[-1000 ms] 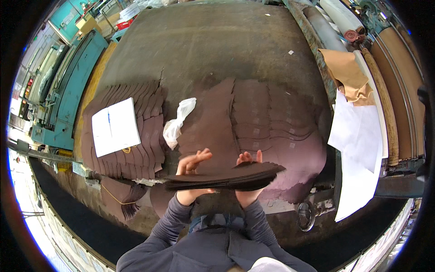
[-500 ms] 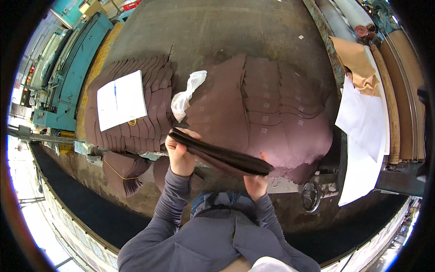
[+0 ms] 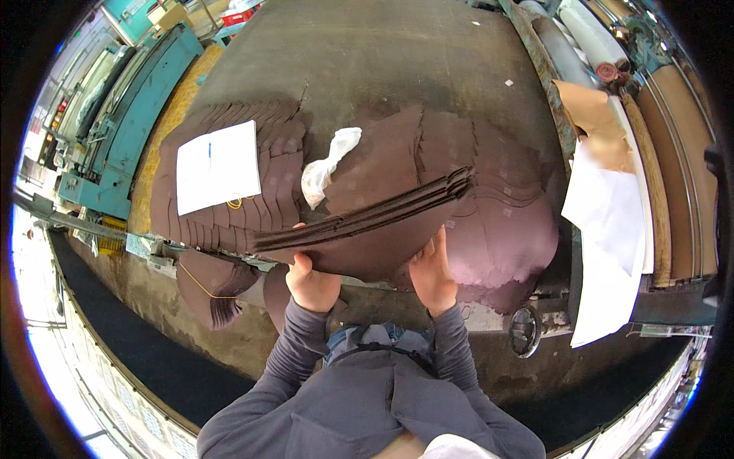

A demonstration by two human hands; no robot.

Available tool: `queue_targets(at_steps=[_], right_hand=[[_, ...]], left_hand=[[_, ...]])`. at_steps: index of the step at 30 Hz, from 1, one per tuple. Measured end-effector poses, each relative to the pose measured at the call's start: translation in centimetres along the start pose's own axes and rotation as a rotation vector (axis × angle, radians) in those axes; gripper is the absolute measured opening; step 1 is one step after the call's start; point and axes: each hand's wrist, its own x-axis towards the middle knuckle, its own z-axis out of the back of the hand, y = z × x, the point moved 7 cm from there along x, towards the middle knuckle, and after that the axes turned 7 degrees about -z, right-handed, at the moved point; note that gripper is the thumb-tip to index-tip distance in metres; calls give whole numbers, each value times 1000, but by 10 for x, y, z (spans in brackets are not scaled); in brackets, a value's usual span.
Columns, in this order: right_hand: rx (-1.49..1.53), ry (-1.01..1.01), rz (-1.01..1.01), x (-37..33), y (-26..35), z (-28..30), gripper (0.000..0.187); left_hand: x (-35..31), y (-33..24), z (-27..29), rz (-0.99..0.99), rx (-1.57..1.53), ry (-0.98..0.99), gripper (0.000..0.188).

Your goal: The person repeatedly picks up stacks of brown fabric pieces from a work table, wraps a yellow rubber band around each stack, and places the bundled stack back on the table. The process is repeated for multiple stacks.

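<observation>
A stack of cut dark brown sheet pieces [image 3: 367, 256], fabric or leather-like, is held up in front of me, its layered edge facing upward and rising to the right. My left hand [image 3: 315, 288] grips the stack's lower left, thumb on the near face and a fingertip showing behind. At the lower right edge, my right hand [image 3: 434, 277] holds the stack, its far fingers partly hidden. Beyond lie overlapping brown pieces, one spread on the left [image 3: 206, 229] and a pinkish-brown one on the right [image 3: 505, 229].
White paper [image 3: 219, 168] with a blue pen mark lies on the left pieces. A crumpled white plastic bag [image 3: 329, 164] sits between the spreads. A banded bundle [image 3: 205, 287] hangs at the near edge. A handwheel [image 3: 524, 332] juts out at right, below white sheets [image 3: 604, 229].
The stack has turned so its right end now points up and away, and its near face shows. Both hands have shifted their hold, the left lower and the right closer in.
</observation>
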Motion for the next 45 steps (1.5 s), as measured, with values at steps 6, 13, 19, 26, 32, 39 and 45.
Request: queue_targets(at_steps=[6,13,19,26,32,39,45], right_hand=[[192,-13,-93,6,-28,-11,76],[-224,-220,-610,0,-52,11,65],[-828,206,-918,-77,-104,-18,83],[-940,397,-783,-75,-181,-35,69],[-1438,425,-663,-26,-321,-6,65],[-1590,368,-450,-43,-312,28,53],[-929,-641,-209,-51,-128,61,36]], left_hand=[[20,-53,-35,-394,30,260,56],[-37,-57,38,345,-58,131,90],[-183,-39,166,857,853,-106,97],[-212,-90,238,577,756,-411,79],[-207,-85,371,262,930,-620,65],[-197,-83,412,135,1838,-536,68],[-129,-88,343,56,1378,-615,40]])
